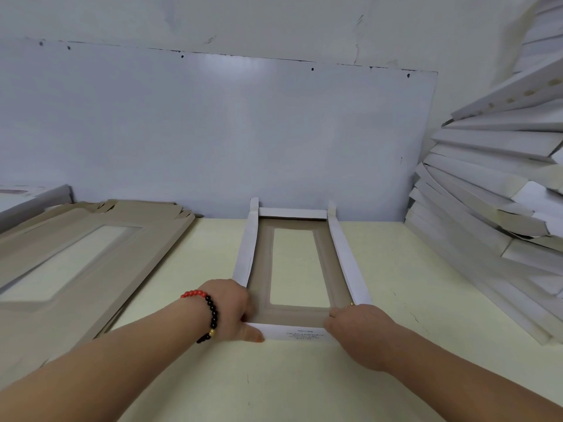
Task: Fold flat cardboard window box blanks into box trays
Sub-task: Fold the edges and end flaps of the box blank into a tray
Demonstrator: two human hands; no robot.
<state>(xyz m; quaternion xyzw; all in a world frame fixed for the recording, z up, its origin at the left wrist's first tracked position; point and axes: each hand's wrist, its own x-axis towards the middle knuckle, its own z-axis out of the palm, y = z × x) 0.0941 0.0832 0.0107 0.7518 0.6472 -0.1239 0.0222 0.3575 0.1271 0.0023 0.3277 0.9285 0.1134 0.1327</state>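
Both hands, left hand [233,309] and right hand [359,325], pinch the near corners of a half-formed box tray [294,271], whose raised walls could spring flat if uneven pressure slips.

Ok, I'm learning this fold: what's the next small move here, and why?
Probably lock the near corners: the left hand and right hand grip the box tray there, its side walls and near flap already raised.
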